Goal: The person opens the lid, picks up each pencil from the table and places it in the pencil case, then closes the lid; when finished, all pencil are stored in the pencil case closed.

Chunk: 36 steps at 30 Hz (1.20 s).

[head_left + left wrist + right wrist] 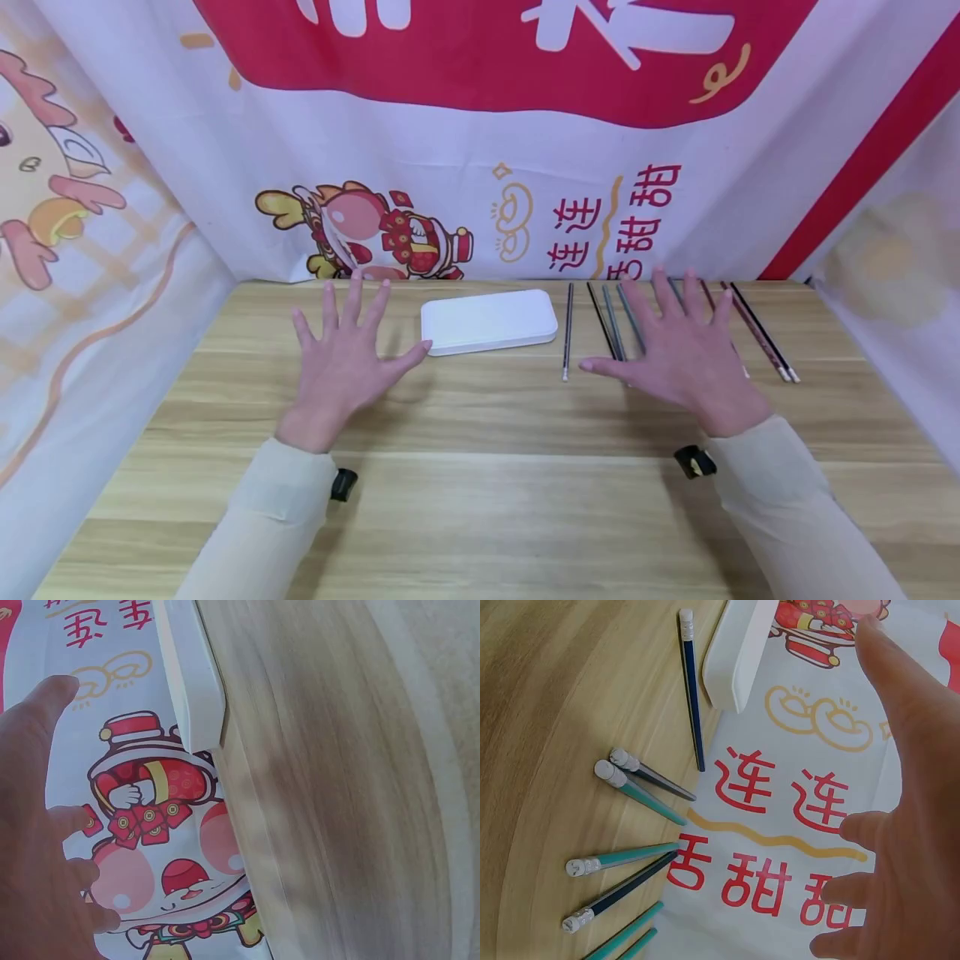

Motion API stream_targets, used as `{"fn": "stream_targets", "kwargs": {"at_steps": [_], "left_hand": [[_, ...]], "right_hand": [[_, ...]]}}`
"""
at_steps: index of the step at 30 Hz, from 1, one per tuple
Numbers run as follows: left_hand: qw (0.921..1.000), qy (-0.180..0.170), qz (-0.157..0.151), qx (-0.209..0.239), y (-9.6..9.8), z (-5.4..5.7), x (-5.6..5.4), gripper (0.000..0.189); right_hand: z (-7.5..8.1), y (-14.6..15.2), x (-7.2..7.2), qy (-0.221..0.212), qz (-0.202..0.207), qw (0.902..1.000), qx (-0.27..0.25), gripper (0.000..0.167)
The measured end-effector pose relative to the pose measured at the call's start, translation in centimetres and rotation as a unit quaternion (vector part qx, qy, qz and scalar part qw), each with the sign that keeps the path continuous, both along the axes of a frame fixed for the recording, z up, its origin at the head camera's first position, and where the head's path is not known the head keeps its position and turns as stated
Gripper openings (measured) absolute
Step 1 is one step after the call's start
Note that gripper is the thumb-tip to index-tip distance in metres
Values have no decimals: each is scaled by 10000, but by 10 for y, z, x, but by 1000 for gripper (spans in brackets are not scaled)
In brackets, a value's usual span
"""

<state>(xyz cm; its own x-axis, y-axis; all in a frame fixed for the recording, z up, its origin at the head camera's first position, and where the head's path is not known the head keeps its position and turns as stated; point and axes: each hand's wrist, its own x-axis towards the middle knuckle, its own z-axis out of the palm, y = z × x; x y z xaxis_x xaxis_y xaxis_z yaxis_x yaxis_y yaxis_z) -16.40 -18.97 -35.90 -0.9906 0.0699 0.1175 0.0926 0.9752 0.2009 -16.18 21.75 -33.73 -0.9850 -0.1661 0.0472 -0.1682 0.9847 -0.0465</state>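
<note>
Hovering splayed wide: L hand (pixel 341 362) nr white case (pixel 487 322), R hand (pixel 684 357) o/ pencils (pixel 567 333), hiding some; cloth (pixel 450 142) behind.

Red-and-white printed cloth (pixel 465 142) behind wooden table (pixel 510 508)

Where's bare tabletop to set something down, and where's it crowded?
Free: wood-grain tabletop between the two pale sleeves, in front of the white rectangular case. Crowded: far right, slim dark and teal pencils that the right hand overlaps in the head view.
</note>
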Motion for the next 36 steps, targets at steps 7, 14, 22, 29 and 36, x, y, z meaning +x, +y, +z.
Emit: {"fn": "stream_targets", "kwargs": {"at_steps": [7, 14, 22, 29, 36], "left_hand": [[9960, -275, 6, 846, 0, -1, -5, 98], [9196, -1473, 572, 3598, 5, -14, -21, 106], [8729, -1708, 404, 4553, 17, -43, -32, 109], [8889, -1652, 541, 4238, 25, -50, -34, 113], [9000, -1695, 312, 4003, 33, -51, -44, 112]], "right_hand": [[-2, -8, -7, -130, 302, 9992, -235, 118], [-17, -36, -28, 310, 1127, 9892, -889, 98], [-36, -86, -48, 23, 1563, 9799, -1239, 87], [-51, -116, -59, -395, 1513, 9818, -1078, 80], [-55, -123, -61, -479, 1448, 9821, -1101, 71]]}}
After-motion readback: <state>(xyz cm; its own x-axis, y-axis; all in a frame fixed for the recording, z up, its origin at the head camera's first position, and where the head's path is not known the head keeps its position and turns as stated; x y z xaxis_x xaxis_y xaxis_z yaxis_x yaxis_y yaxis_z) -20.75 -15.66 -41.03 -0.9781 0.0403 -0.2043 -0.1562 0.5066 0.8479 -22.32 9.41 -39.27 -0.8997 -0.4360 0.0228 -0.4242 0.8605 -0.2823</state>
